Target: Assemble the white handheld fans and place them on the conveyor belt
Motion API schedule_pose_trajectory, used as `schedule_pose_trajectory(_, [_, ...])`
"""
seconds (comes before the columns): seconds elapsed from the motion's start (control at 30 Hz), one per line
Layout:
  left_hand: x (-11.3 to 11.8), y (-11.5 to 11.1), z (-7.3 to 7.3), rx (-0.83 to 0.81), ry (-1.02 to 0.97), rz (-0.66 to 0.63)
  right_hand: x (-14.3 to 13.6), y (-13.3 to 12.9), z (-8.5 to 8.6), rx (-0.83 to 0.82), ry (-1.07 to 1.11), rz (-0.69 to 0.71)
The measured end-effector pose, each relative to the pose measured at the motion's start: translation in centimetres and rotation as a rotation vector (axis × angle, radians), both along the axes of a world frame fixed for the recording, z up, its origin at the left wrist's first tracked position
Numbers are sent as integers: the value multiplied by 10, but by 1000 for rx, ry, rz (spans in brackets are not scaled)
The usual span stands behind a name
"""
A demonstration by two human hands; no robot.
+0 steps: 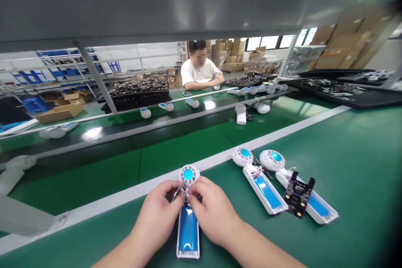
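A white handheld device, its back housing open, lies in front of me with a blue battery pack [188,229] in its handle and a round vented head [189,174] with a blue disc. Both my hands meet at its neck, where small wires show. My left hand [160,207] is closed, pinching a thin flat piece [176,191] seen edge-on, perhaps a circuit board. My right hand [215,209] is closed with its fingertips at the wires and white neck; what they pinch is hidden. To the right lie two similar open devices, one housing [265,188] beside a black circuit board [298,194].
A pale rail [216,160] separates my green bench from the green conveyor belt [109,169], where more white devices lie. Across it sits a co-worker [201,69] among black trays of parts [140,92]. A metal shelf [188,12] hangs overhead; a post stands at left.
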State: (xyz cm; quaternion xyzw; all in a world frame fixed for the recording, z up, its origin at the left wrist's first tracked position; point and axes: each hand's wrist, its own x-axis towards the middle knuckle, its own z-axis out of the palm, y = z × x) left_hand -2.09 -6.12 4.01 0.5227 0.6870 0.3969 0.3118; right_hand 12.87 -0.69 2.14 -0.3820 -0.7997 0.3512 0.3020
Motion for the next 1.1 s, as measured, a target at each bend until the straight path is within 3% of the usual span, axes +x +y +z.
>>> schedule_pose_trajectory(0.23, [-6,-6,-14,206,389,-147,0,-3,0,-87,39,-59])
schedule_pose_trajectory(0.43, [-9,-7,-23,360,558,-185,-1,-4,0,-156,48,-138])
schedule_pose_trajectory(0.8, [-9,-6,-27,472,630,-209,-1,-7,-5,-223,46,-145])
schedule_pose_trajectory(0.9, [-10,-6,-26,492,634,-211,-1,-10,-7,-172,82,-183])
schedule_pose_trajectory(1.1, [-15,-4,-23,366,531,-220,-3,-10,-9,-128,148,-222])
